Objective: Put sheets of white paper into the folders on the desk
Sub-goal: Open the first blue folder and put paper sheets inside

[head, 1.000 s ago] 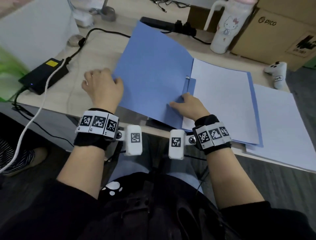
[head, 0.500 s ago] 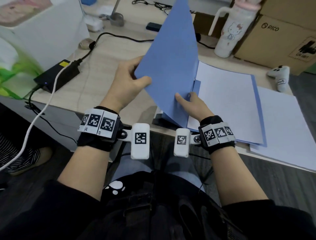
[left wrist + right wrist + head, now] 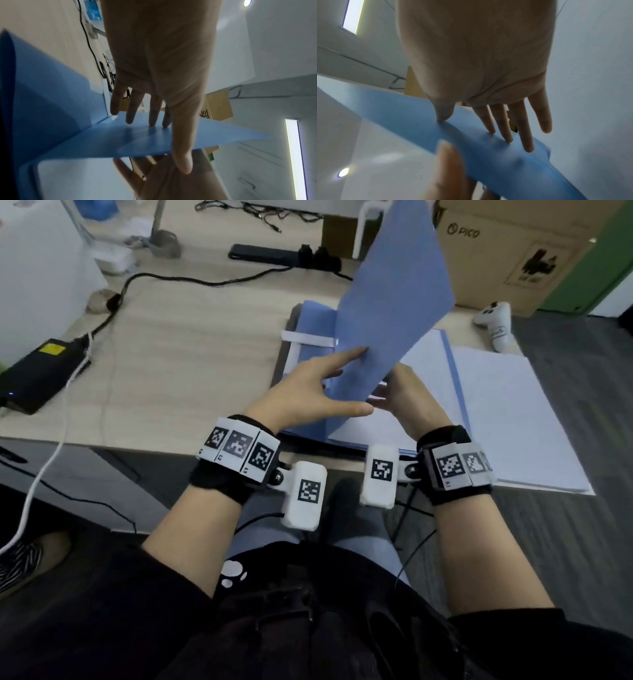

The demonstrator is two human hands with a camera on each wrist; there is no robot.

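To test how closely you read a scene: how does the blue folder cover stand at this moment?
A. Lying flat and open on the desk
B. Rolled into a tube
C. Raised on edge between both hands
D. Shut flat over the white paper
C: the blue folder cover stands raised, with the left hand on one face and the right hand on the other, above the white paper.

Cardboard box (image 3: 513,251), black charger (image 3: 41,373)

Office: wooden desk (image 3: 191,344), power strip (image 3: 274,254), cardboard box (image 3: 507,251), folders (image 3: 394,289).
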